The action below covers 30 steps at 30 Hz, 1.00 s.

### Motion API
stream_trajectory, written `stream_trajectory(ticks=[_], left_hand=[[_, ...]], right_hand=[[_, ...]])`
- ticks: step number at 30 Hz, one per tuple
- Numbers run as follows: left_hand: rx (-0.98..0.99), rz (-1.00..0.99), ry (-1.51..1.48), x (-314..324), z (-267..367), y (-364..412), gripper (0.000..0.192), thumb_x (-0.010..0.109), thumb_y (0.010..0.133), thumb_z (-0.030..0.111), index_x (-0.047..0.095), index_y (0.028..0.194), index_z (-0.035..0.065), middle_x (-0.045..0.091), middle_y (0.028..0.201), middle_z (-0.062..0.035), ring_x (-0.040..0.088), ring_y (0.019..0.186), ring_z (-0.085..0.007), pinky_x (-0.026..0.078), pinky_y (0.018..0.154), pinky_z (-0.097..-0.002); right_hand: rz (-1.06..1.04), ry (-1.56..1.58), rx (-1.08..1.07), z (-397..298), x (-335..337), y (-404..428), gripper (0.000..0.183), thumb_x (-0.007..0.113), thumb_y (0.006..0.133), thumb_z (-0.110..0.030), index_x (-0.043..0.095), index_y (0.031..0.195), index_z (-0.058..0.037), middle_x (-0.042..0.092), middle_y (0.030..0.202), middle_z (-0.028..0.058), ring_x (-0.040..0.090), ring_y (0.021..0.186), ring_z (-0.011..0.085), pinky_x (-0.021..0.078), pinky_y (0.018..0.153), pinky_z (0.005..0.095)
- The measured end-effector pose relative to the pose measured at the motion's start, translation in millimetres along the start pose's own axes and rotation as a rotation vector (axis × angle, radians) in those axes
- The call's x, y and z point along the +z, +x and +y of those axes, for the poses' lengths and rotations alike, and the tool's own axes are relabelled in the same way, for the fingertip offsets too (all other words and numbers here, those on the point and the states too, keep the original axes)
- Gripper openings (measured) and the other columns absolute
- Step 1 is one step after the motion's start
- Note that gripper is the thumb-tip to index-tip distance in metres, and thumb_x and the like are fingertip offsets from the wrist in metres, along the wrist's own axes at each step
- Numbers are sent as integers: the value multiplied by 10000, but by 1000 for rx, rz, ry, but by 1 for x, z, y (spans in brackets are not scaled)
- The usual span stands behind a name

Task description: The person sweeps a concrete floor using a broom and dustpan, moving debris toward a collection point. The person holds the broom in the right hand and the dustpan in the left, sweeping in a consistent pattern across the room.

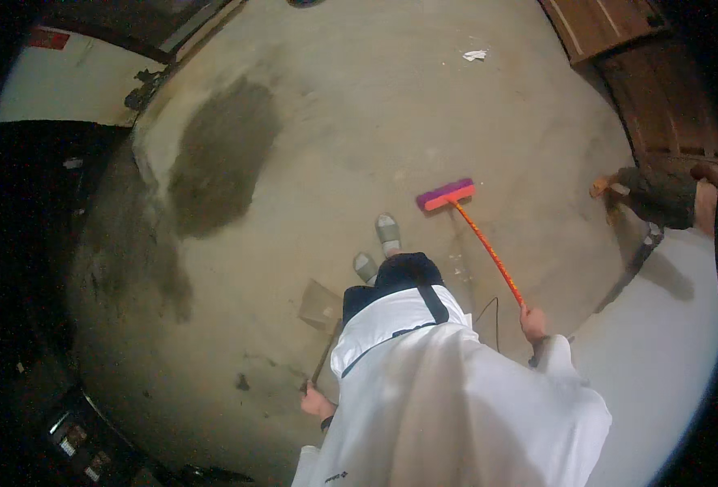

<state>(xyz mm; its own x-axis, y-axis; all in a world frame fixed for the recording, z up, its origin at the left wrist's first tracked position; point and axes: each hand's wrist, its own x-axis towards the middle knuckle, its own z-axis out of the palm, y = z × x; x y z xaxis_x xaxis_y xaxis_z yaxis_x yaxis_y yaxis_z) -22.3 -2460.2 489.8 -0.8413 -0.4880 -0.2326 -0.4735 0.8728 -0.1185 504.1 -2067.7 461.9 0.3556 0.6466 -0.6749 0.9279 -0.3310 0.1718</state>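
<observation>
My right hand [533, 323] grips the upper part of the orange patterned handle of a broom [446, 195]. The broom's pink head with purple bristles rests on the concrete floor, ahead and to the right of my feet. Down at my left side, my left hand [317, 403] is closed around the thin handle of a long-handled dustpan [321, 305]. Its greyish pan is low beside my left leg, partly hidden by my clothes. Two light slippers [387, 227] are on my feet.
Crumpled white paper [474, 55] lies on the floor far ahead. Wooden furniture [663, 103] stands at the right, with another person's leg [651, 195] nearby. A thin cord [497, 322] is near my right side. A large dark patch [225, 158] marks the floor ahead left.
</observation>
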Motion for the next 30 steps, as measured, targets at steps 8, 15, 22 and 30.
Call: stream_trajectory(ticks=[8, 15, 22, 30], left_hand=[[-19, -19, -230, -56, 68, -51, 485, 708, 766, 368, 690, 969, -72, 691, 919, -229, 650, 785, -331, 491, 716, -413], [76, -38, -320, -63, 79, -61, 419, 741, 756, 299, 697, 972, -58, 705, 883, -189, 639, 707, -280, 493, 673, -393], [197, 69, -466, -40, 55, -40, 332, 771, 740, 260, 714, 834, -53, 698, 754, -157, 622, 643, -269, 475, 613, -407], [75, -41, -301, -48, 71, -40, 350, 751, 757, 266, 704, 862, -64, 694, 777, -191, 643, 672, -296, 490, 631, -412]], right_hand=[[145, 64, -359, -139, -27, 32, 579, 471, 923, -501, 684, 772, 15, 627, 706, 257, 626, 698, 438, 502, 644, 503], [163, 65, -717, -403, -32, 104, 545, 446, 939, -457, 677, 761, 3, 648, 750, 225, 636, 720, 419, 503, 633, 497], [13, 61, -526, -417, -52, 102, 488, 457, 928, -429, 689, 852, -6, 670, 899, 224, 651, 854, 392, 518, 726, 474], [-137, 95, -88, -137, -7, 49, 567, 463, 920, -508, 682, 967, 13, 647, 981, 282, 618, 965, 438, 492, 822, 503]])
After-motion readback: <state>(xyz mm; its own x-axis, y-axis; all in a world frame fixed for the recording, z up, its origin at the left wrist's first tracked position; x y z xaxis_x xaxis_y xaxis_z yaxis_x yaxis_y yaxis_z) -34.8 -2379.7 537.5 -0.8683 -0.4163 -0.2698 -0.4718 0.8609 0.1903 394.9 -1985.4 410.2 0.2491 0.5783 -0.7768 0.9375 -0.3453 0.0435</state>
